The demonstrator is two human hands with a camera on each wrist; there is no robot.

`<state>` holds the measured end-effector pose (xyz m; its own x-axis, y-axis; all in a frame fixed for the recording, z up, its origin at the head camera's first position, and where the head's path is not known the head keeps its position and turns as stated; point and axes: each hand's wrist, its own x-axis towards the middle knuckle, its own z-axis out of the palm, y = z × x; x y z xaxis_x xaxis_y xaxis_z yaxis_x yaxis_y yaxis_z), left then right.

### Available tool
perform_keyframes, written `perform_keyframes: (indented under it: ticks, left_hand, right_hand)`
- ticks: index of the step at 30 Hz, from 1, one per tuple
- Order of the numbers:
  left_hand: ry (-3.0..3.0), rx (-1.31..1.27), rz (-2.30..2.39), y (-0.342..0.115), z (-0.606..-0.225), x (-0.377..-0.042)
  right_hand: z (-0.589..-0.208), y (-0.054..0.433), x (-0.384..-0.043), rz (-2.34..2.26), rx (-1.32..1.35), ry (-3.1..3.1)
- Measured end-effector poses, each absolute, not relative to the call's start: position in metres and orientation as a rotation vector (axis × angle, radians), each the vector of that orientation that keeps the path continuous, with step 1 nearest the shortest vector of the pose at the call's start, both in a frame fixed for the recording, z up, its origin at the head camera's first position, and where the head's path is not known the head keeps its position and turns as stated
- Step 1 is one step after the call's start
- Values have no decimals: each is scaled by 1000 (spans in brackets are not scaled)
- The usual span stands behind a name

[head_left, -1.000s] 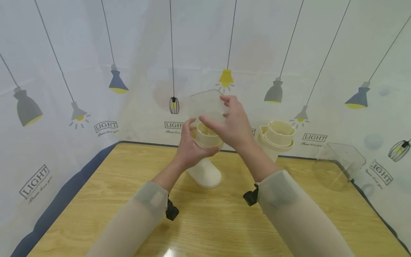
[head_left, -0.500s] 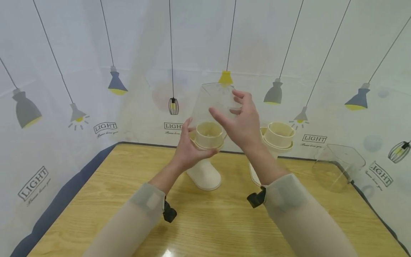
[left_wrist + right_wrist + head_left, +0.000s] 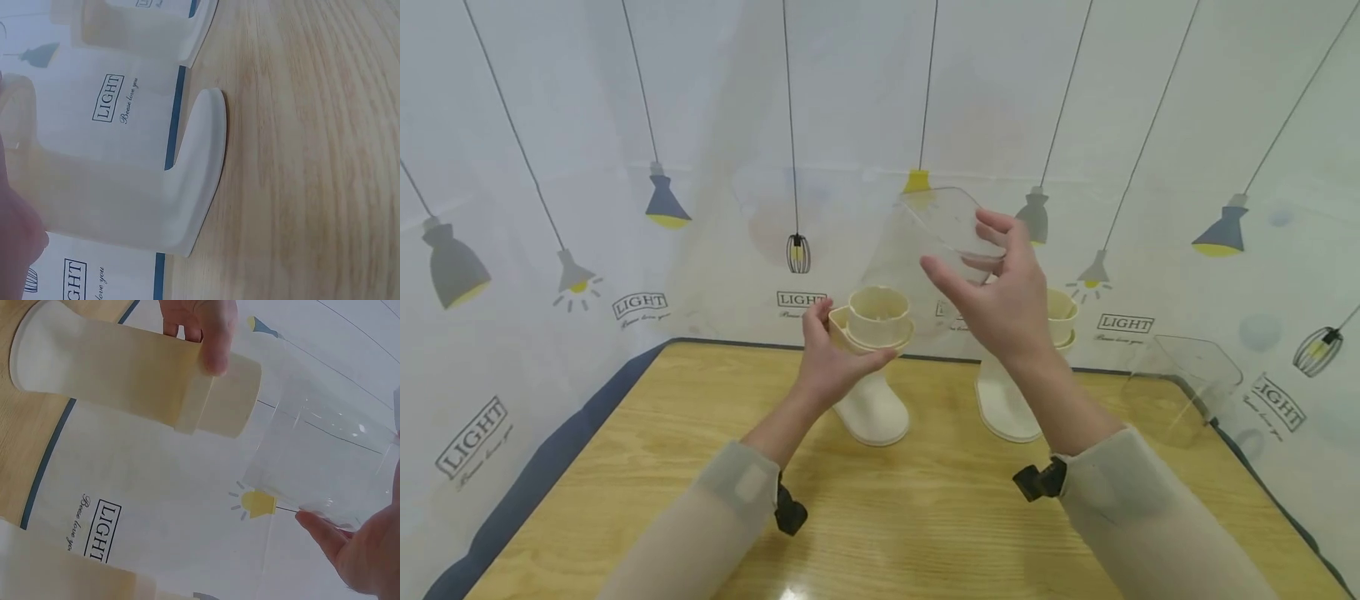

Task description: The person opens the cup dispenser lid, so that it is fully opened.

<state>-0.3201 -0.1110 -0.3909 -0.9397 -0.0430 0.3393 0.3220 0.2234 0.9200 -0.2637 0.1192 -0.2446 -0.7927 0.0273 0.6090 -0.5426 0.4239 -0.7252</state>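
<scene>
Around the collar of a cream plastic stand [image 3: 872, 412], just below its round ring-shaped top [image 3: 878, 318], my left hand [image 3: 833, 360] keeps its grip. The stand is upright, its long foot on the table. My right hand [image 3: 1011, 304] holds a clear plastic container [image 3: 955, 218] between thumb and fingers, up and to the right of the ring. In the right wrist view a gap shows between the clear container [image 3: 322, 447] and the stand's top [image 3: 234, 394]. Only part of my left hand [image 3: 19, 240] shows in the left wrist view.
A second cream stand [image 3: 1003, 408] stands to the right, partly behind my right hand and forearm. Another clear container [image 3: 1183, 392] rests at the table's far right corner. A printed curtain [image 3: 722, 250] with lamp pictures hangs behind the wooden table [image 3: 895, 517].
My right hand has moved right and a little down with the clear container, away from above the left stand's ring. My left hand has stayed on the stand.
</scene>
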Motion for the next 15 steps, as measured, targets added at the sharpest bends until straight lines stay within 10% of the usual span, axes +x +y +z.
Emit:
perform_keyframes:
  ticks: [15]
  left_hand:
    - [-2252,-173,-1731,-103,-390,-313]
  right_hand:
    - [-235,187,-240,1341,302,-2156]
